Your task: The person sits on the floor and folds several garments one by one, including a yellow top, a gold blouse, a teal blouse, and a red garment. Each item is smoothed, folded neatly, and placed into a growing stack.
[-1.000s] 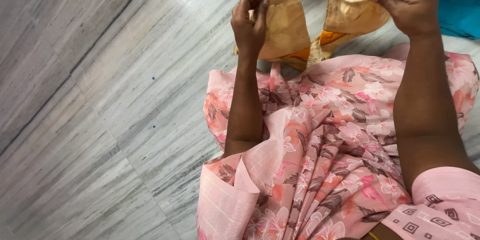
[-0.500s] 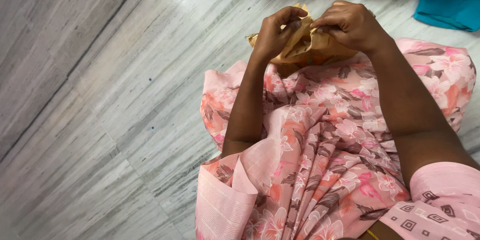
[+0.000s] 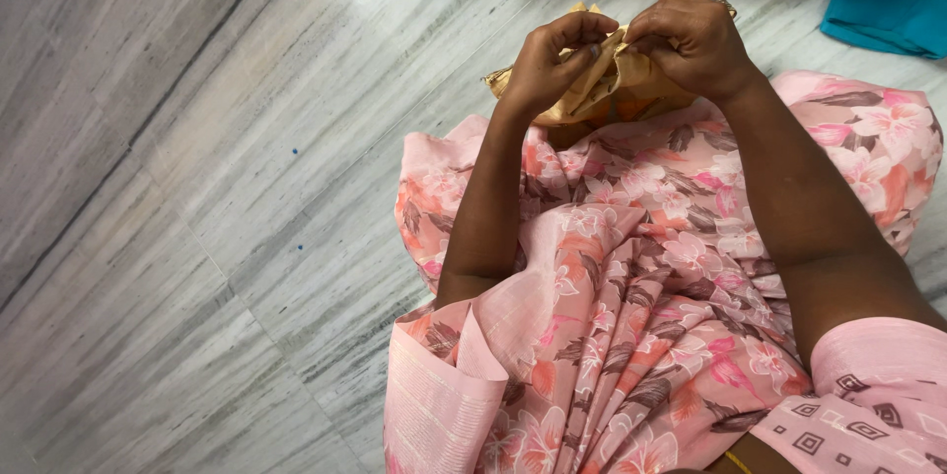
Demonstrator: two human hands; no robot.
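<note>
Cloth (image 3: 602, 89), the tan piece spread wide a second ago, is now bunched above the lap, left hand (image 3: 546, 68) and right hand (image 3: 691, 40) pinching its edges together with their fingers.

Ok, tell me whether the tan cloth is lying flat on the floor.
No, the tan cloth is bunched up between the left hand and right hand, held above the pink floral lap.

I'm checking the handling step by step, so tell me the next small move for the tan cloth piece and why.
Probably draw the hands slightly apart to flatten the tan-and-orange cloth piece. Both the left hand and right hand pinch its bunched top edge close together, above the lap in pink floral fabric, so its folds are hidden.
</note>
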